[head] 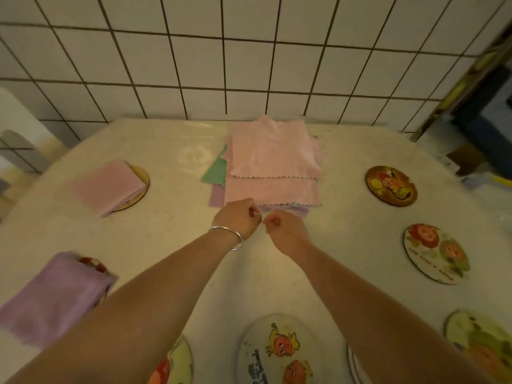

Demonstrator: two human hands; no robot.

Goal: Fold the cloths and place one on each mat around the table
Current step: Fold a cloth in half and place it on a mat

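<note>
A pile of unfolded cloths (pixel 273 164), mostly pink with green and purple edges showing, lies at the far middle of the table. My left hand (pixel 238 216), with a silver bangle, and my right hand (pixel 285 227) hover side by side just in front of the pile's near edge, fingers curled shut and nothing visibly held. A folded pink cloth (pixel 109 187) rests on a round mat at the left. A folded purple cloth (pixel 52 297) covers another mat at the near left.
Bare round picture mats sit at the right (pixel 390 185), (pixel 435 253), the near right (pixel 479 345), the near middle (pixel 279 353) and the near left (pixel 177 364). A white tiled wall (pixel 249 59) backs the table. Dark furniture stands at the far right.
</note>
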